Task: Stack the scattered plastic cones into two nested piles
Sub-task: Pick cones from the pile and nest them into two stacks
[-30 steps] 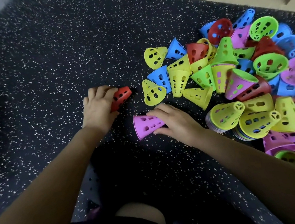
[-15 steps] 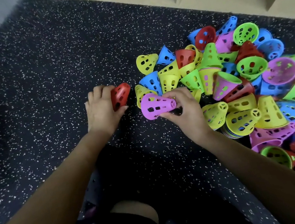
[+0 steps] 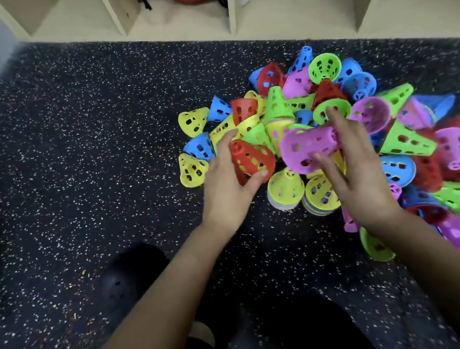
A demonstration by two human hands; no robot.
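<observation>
Speckled floor (image 3: 70, 170) carrying cone heap (image 3: 337, 132) | left hand (image 3: 225, 187) gripping red cone (image 3: 252, 160) | right hand (image 3: 355, 165) pinching purple cone (image 3: 306, 147) | likely light, stiff; holding by walls.

The left hand (image 3: 225, 187) has carried the red cone (image 3: 252, 160) off the bare floor (image 3: 70, 170) and rightward to the near left edge of the pile (image 3: 405, 140); the right hand (image 3: 356, 171) has lifted the purple cone (image 3: 309, 147) from the floor, now on its side above the pile; the two cones have drawn near, not touching.
</observation>
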